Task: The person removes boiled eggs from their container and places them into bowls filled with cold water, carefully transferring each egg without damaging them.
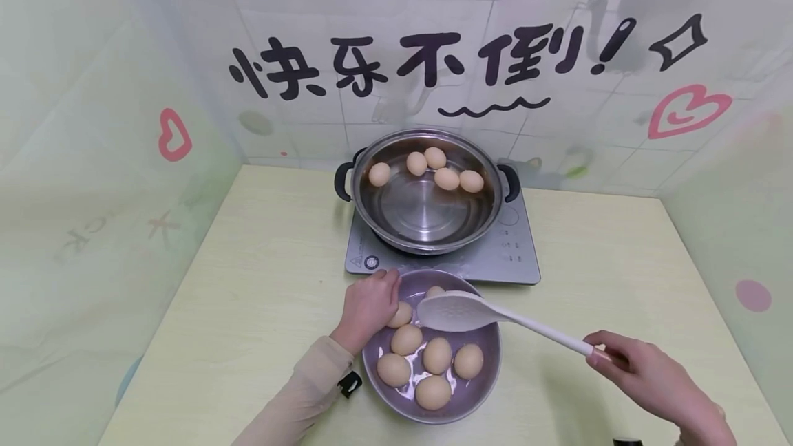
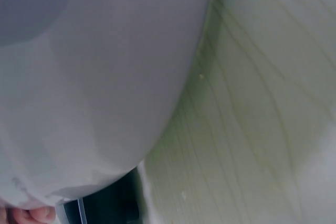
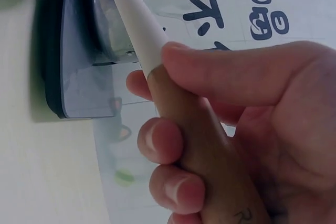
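Note:
My left hand (image 1: pixel 372 305) grips the upper left rim of a purple-grey bowl (image 1: pixel 495 363); its fingertips show beside the bowl's pale outer wall (image 2: pixel 105 77) in the left wrist view. Several brown eggs (image 1: pixel 434 393) lie in the bowl. In my right hand (image 1: pixel 650 374) is a large white spoon (image 1: pixel 455 312) with a wooden grip (image 3: pixel 194 135), fingers and thumb wrapped round it. The spoon's head hangs over the far part of the bowl, partly covering one egg (image 1: pixel 436 291). Whether it touches that egg, I cannot tell.
Behind the bowl, a steel pot (image 1: pixel 427 250) with black side handles stands on a flat cooktop (image 1: pixel 526 253). Several eggs (image 1: pixel 447 179) sit along its far side. A printed backdrop (image 1: pixel 421 109) rises behind the pale wooden table (image 1: pixel 266 246).

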Demonstrator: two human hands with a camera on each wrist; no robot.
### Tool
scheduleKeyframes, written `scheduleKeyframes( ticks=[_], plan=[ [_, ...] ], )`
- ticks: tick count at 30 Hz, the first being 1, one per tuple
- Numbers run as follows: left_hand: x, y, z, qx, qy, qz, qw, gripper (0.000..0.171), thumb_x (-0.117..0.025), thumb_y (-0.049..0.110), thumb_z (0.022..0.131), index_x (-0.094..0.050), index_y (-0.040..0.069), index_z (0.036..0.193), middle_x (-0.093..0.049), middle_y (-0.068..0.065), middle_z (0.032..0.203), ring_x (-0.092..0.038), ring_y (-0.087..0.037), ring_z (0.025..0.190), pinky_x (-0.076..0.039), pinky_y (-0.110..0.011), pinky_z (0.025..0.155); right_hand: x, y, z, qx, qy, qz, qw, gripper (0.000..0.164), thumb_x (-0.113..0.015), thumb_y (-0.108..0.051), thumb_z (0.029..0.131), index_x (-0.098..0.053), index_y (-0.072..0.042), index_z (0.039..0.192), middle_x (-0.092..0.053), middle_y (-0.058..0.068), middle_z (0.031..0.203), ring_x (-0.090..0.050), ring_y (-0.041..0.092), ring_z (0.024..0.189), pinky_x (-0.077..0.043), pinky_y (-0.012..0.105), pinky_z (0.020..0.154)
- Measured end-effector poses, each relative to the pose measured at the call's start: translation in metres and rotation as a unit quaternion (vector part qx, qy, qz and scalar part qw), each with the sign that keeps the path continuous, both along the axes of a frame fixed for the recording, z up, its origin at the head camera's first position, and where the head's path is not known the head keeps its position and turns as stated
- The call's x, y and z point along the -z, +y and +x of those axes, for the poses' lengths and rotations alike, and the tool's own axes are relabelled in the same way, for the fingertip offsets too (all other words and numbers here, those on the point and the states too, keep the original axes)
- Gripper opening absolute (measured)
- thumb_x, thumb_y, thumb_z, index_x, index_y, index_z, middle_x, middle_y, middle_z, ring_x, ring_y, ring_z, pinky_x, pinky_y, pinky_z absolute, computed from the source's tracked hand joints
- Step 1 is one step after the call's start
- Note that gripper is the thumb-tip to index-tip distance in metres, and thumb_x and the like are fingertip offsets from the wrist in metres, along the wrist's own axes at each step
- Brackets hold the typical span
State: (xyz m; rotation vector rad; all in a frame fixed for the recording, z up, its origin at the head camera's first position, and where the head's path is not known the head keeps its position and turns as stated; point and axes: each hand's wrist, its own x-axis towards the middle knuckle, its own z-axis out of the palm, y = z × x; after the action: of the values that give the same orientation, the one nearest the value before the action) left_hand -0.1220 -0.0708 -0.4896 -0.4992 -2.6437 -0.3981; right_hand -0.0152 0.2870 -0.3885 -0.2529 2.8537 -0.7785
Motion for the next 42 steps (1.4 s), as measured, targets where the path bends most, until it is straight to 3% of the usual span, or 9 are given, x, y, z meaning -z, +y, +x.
scheduleKeyframes(
  ticks=[7,13,22,30,42],
  plan=[
    [0.001,0.0,0.0,0.004,0.002,0.003,1.0,0.015,-0.058,0.018,0.085,-0.056,0.011,0.072,-0.052,-0.002,0.057,-0.049,-0.021,0.041,-0.036,-0.031,0.037,-0.006,0.007,-0.019,-0.078,-0.017,-0.113,0.99,0.009,-0.052,-0.005,0.09,-0.058,-0.011,0.094,-0.043,-0.01,0.058,-0.034,0.001,0.045,-0.029,0.021,0.039],
    [0.001,0.0,0.0,0.004,0.003,0.003,1.0,0.016,-0.057,0.019,0.085,-0.055,0.011,0.071,-0.052,-0.002,0.058,-0.05,-0.021,0.041,-0.036,-0.031,0.037,-0.019,0.001,-0.043,-0.087,-0.05,-0.153,0.983,0.013,-0.043,-0.006,0.094,-0.056,-0.002,0.098,-0.045,-0.005,0.058,-0.036,0.007,0.042,-0.029,0.023,0.035],
    [0.001,0.0,0.0,0.001,0.007,-0.003,1.0,0.015,-0.057,0.019,0.084,-0.055,0.011,0.072,-0.053,-0.003,0.058,-0.051,-0.022,0.042,-0.036,-0.032,0.036,-0.037,-0.017,-0.084,-0.008,-0.012,-0.131,0.991,0.021,-0.043,-0.013,0.096,-0.053,0.004,0.102,-0.045,-0.001,0.061,-0.037,0.008,0.046,-0.031,0.025,0.04],
    [0.001,0.0,0.001,-0.002,0.004,0.0,1.0,0.017,-0.058,0.019,0.084,-0.053,0.011,0.07,-0.052,-0.002,0.058,-0.051,-0.023,0.042,-0.036,-0.033,0.036,-0.05,-0.051,-0.124,0.032,0.017,-0.102,0.994,0.03,-0.041,-0.02,0.096,-0.05,0.005,0.111,-0.048,0.006,0.069,-0.038,0.01,0.051,-0.031,0.026,0.045],
    [0.002,-0.001,0.0,-0.002,0.004,0.0,1.0,0.013,-0.057,0.019,0.084,-0.056,0.011,0.074,-0.054,-0.003,0.059,-0.052,-0.023,0.043,-0.037,-0.033,0.037,-0.037,-0.1,-0.168,0.028,0.027,-0.052,0.998,0.022,-0.043,-0.013,0.094,-0.047,0.0,0.112,-0.046,0.005,0.062,-0.043,0.017,0.051,-0.034,0.03,0.049]
  ],
)
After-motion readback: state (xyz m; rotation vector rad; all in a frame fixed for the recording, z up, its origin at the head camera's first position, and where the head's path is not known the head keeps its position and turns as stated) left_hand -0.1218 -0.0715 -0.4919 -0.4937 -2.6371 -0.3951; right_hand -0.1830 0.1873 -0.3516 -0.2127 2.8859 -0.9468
